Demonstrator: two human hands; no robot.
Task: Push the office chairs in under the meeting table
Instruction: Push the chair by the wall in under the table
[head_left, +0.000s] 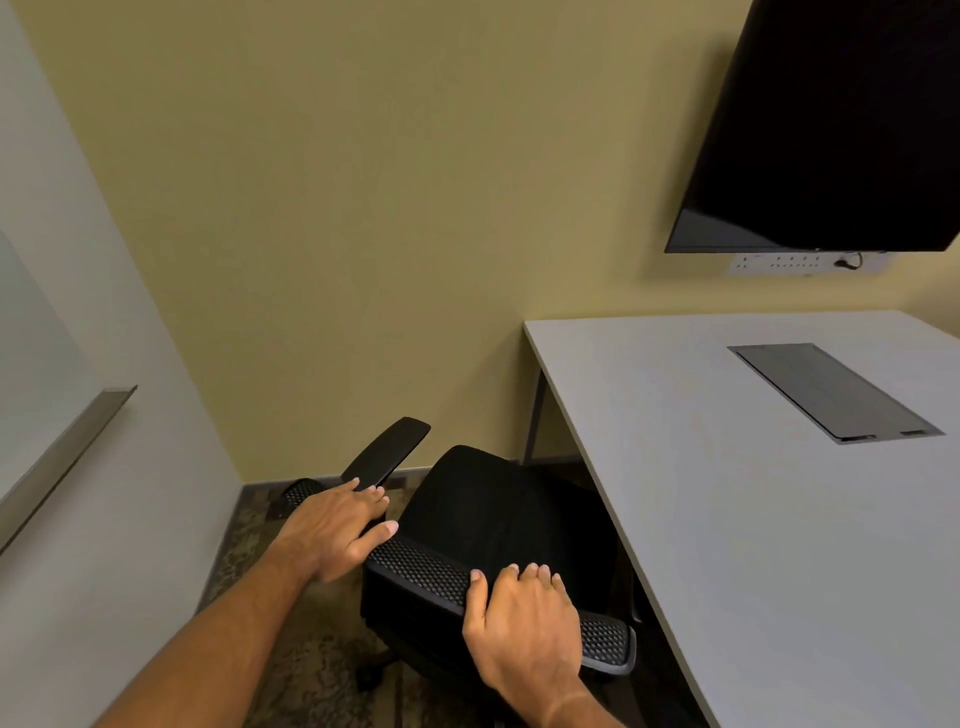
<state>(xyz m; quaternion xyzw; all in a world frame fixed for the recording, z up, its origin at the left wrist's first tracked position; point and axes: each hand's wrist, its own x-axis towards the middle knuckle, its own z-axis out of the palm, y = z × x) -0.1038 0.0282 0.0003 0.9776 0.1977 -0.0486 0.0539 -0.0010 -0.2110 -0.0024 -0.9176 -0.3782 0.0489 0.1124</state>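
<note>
While both hands' fingers (524, 574) clasp its backrest (436, 571), the chair (498, 514) sits beside the table (727, 493).

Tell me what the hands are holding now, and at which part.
Both hands hold the black office chair by the mesh top edge of its backrest: left hand at one end, right hand nearer the other.

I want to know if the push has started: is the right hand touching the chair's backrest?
Touching. The head view shows the right hand laid over the mesh top edge of the chair's backrest, fingers curled onto it with no gap.
</note>
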